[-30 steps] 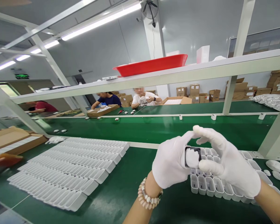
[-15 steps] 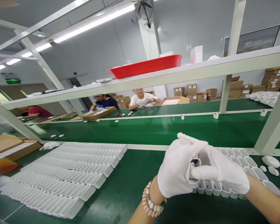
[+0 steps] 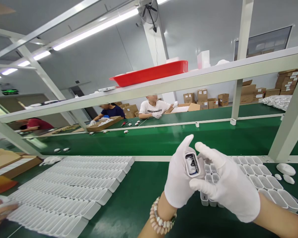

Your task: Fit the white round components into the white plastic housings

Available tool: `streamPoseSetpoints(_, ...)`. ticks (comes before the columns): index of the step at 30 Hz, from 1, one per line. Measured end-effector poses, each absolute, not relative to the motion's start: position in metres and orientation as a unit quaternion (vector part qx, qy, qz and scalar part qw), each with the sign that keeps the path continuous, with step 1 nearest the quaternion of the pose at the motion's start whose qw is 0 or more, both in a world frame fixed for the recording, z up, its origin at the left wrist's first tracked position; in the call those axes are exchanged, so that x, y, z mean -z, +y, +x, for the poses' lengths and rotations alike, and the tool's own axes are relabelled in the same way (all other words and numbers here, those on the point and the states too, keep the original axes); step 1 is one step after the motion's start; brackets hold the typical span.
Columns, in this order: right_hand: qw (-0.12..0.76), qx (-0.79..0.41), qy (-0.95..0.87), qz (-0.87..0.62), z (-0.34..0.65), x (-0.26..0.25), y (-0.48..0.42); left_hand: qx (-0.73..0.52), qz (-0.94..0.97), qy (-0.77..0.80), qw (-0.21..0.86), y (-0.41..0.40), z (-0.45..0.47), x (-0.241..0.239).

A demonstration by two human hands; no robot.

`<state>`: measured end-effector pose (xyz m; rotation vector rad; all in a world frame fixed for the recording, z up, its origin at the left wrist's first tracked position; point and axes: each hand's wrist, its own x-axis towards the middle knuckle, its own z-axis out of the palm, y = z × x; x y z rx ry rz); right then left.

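Observation:
My left hand [image 3: 180, 177], in a white glove, is closed around a small white plastic housing [image 3: 192, 164]. The housing's open end faces me and shows dark and white parts inside. Just to the right, my gloved right hand [image 3: 228, 181] has thumb and fingers spread apart, with nothing seen between them. Its thumb tip comes close to the housing's lower edge; whether they touch I cannot tell. Behind and beneath this hand stand rows of open white housings [image 3: 265, 170], partly hidden by it.
Many white housings [image 3: 72, 198] fill the left of the green bench. A co-worker's hand [image 3: 2, 211] reaches in at the lower left. White oval pieces [image 3: 285, 169] lie at the right. A shelf with a red tray [image 3: 151, 72] crosses above; a green conveyor [image 3: 144, 140] runs behind.
My right hand has come away from the housing and spread open. In my left hand the housing has turned its open end towards me. Another person's hand has appeared at the lower left.

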<state>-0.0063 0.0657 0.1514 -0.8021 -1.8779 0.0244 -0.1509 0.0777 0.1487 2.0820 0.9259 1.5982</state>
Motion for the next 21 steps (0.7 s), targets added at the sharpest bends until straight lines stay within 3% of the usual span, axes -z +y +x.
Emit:
streamPoseSetpoints(3, 0.539, 0.093, -0.779, -0.305, -0.012, -0.143, 0.068, -0.54, 0.742, 0.364, 0.158, 0.077, -0.15, -0.148)
streamPoseSetpoints(6, 0.547, 0.092, -0.777, -0.297, -0.013, -0.145, 0.07, -0.501, 0.769, 0.385, 0.098, 0.079, -0.151, -0.151)
streamPoseSetpoints(13, 0.494, -0.222, -0.748, -0.384, 0.003, -0.174, 0.074, -0.375, 0.855, 0.35, 0.075, 0.079, -0.174, -0.166)
streamPoseSetpoints(21, 0.404, -0.468, -0.69, -0.376, 0.001, -0.177, 0.091, -0.363, 0.839, 0.399, 0.074, 0.088, -0.177, -0.174)
